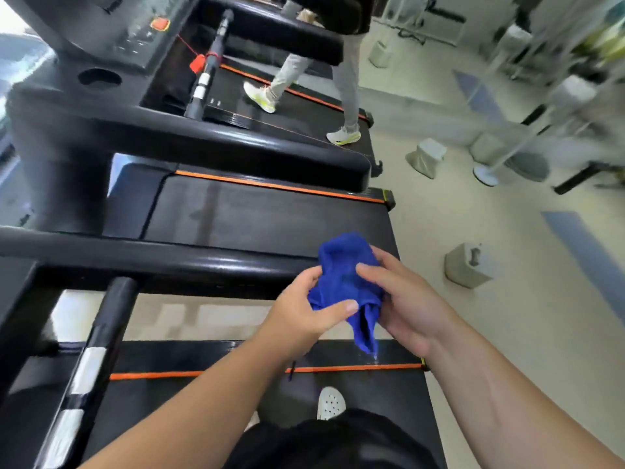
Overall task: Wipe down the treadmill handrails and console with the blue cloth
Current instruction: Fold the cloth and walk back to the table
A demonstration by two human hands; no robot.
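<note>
Low in the middle of my feed, by the near end of the closest handrail (152, 262), both hands hold the blue cloth (341, 262) between them. It is bunched into a loose bundle, longer than it is wide, and its long axis runs from the far side of the view back toward me. The fat, rounded end sits up and away, while a narrow tail hangs down and points at the deck with the orange stripe (355, 368) below. The left hand (297, 316) grips the bundle from the left, thumb laid across the front of the cloth and fingers curled round its far side. The right hand (406, 309) grips from the right, thumb pressed on the upper middle of the bundle, the other fingers tucked behind and under it and mostly hidden from me. I cannot tell whether the cloth touches the handrail or sits just above it, since the hands cover that end of the rail. The handrail is black and glossy and runs from the left edge across to the hands. Beyond it lies the dark belt (263, 218) of the next treadmill, and far up at the top left I see the console (111, 32) with a round cup holder (99, 77), well apart from the cloth. On the farthest belt another person (348, 79) in pale trousers is in mid-stride. A white shoe (330, 402) shows at the bottom on the nearest deck, and grey blocks (468, 265) stand on the pale floor to the right
</note>
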